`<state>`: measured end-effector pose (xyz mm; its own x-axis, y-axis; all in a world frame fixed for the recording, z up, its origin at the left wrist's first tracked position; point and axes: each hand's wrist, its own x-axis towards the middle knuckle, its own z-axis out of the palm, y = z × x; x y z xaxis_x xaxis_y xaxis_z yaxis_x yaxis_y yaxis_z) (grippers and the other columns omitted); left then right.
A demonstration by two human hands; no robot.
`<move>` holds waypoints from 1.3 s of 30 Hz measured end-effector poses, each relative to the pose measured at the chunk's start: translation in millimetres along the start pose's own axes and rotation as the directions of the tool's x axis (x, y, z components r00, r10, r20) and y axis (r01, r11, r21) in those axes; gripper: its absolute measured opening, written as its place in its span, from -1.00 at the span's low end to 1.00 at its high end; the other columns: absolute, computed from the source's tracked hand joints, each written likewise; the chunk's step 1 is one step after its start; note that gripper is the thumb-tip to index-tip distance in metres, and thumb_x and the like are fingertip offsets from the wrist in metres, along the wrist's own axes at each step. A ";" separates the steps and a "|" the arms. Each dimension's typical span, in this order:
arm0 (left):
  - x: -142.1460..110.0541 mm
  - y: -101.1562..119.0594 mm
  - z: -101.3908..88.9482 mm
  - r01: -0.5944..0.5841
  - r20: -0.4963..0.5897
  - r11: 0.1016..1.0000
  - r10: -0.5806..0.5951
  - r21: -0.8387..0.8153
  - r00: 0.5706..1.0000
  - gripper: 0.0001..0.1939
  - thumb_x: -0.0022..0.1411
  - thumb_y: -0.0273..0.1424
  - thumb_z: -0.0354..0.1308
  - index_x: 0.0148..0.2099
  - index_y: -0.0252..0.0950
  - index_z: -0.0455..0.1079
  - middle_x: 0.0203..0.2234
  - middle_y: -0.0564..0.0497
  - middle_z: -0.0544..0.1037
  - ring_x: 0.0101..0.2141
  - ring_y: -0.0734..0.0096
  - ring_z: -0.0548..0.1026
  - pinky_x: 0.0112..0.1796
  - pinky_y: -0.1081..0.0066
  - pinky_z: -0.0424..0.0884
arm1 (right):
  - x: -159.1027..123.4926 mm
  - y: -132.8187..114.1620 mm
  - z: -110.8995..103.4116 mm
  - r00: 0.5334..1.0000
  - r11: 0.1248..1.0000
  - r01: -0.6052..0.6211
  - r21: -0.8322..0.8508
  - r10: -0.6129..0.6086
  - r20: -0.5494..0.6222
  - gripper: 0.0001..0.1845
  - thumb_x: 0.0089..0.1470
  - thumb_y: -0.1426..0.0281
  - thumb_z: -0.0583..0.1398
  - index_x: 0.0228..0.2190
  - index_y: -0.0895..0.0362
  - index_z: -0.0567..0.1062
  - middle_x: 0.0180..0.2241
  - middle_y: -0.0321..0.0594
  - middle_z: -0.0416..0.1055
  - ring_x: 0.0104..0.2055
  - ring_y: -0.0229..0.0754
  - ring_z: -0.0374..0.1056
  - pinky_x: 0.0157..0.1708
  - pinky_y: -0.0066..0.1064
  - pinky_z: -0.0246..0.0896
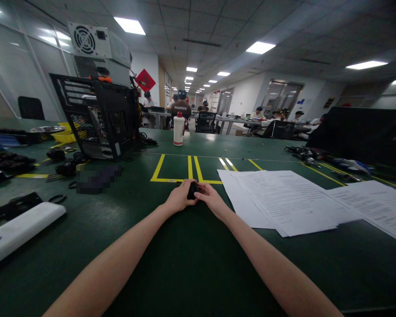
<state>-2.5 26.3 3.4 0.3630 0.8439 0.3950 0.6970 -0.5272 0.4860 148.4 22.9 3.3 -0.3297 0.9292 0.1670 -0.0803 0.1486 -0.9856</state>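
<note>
Between my two hands, just in front of the yellow tape marks, is a small black object [192, 190] whose kind I cannot make out. My left hand [181, 197] is closed around its left side, with the fingers over the top. From the right, my right hand [211, 199] pinches it between thumb and fingers. Much of the object is hidden by the fingers. Printed paper sheets [284, 198] lie on the green table [185, 264] close to my right forearm.
At the back left stands an open black computer case [115, 119] with power supplies [99, 42] on top. A white bottle [178, 130] is behind the tape. Cables and a white bar [26, 231] lie left, a dark screen [366, 136] right. Several people sit at far tables.
</note>
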 end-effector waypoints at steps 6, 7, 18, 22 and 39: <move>-0.1 1.4 -0.5 0.013 0.005 1.000 -0.013 0.001 1.000 -0.41 -0.05 -0.30 0.14 0.02 -0.22 0.00 -0.07 -0.07 0.24 -0.14 0.19 0.35 -0.18 0.21 0.30 | -3.2 -4.6 2.3 0.998 0.998 0.017 -0.064 -0.021 -0.055 -0.72 -0.16 0.35 0.18 -0.31 0.06 0.32 -0.25 -0.26 0.29 -0.10 -0.20 0.18 -0.09 -0.26 0.06; -0.1 1.3 -0.5 0.015 0.004 1.000 -0.015 0.003 1.000 -0.41 -0.05 -0.29 0.14 0.02 -0.22 0.00 -0.07 -0.08 0.23 -0.15 0.19 0.35 -0.18 0.21 0.30 | -3.6 -5.0 2.1 0.998 0.997 0.011 -0.078 -0.016 -0.058 -0.73 -0.15 0.35 0.17 -0.31 0.06 0.32 -0.24 -0.26 0.28 -0.09 -0.19 0.17 -0.08 -0.25 0.05; -0.9 -1.1 0.1 -0.006 0.005 1.000 0.006 -0.001 1.000 -0.41 -0.04 -0.31 0.14 0.03 -0.21 -0.02 -0.07 -0.06 0.23 -0.16 0.22 0.36 -0.20 0.24 0.31 | -1.1 -3.6 0.0 1.000 0.999 -0.027 -0.019 0.027 0.005 -0.64 -0.20 0.42 0.20 -0.26 0.07 0.31 -0.18 -0.22 0.28 -0.08 -0.17 0.20 -0.08 -0.23 0.07; -0.6 -2.0 0.5 -0.004 0.005 1.000 0.004 -0.005 1.000 -0.40 -0.04 -0.29 0.13 0.03 -0.20 -0.03 -0.07 -0.06 0.23 -0.17 0.22 0.36 -0.22 0.24 0.32 | -4.1 -5.2 1.7 1.000 1.000 0.019 -0.014 -0.019 -0.014 -0.69 -0.19 0.39 0.20 -0.30 0.06 0.32 -0.21 -0.25 0.29 -0.09 -0.19 0.20 -0.08 -0.25 0.08; -1.4 0.9 -2.0 0.010 0.020 1.000 -0.009 -0.012 1.000 -0.42 -0.03 -0.27 0.12 0.03 -0.21 -0.02 -0.07 -0.07 0.24 -0.17 0.20 0.36 -0.20 0.23 0.31 | -1.2 1.4 -0.3 0.998 0.998 0.053 -0.025 -0.054 -0.012 -0.70 -0.18 0.38 0.20 -0.30 0.05 0.32 -0.21 -0.27 0.29 -0.08 -0.19 0.19 -0.06 -0.25 0.06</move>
<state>-3.6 24.4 4.9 0.3688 0.8507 0.3747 0.6927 -0.5203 0.4994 149.0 22.0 1.7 -0.3132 0.9240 0.2195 -0.0743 0.2065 -0.9756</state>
